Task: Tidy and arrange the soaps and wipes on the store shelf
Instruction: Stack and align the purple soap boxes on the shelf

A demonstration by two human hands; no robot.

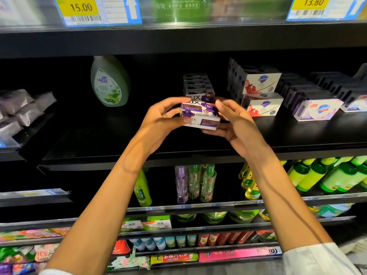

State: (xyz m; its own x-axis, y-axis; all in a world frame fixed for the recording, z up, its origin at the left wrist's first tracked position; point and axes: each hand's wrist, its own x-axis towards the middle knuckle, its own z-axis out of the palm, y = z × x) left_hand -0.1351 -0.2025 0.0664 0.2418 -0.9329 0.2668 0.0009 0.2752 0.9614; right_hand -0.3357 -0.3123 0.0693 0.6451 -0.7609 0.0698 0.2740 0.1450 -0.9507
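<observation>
The single head camera looked forward and slightly down from close range at the black shelf front.

The right hand covers the right end of the purple Lux soap box, and the left hand covers its left end, so neither end panel shows. The rows of soap boxes behind it fade into shadow, too dark to count. The green product on the top shelf is blurred and cut off by the upper edge, as is the 13.80 price tag.
</observation>
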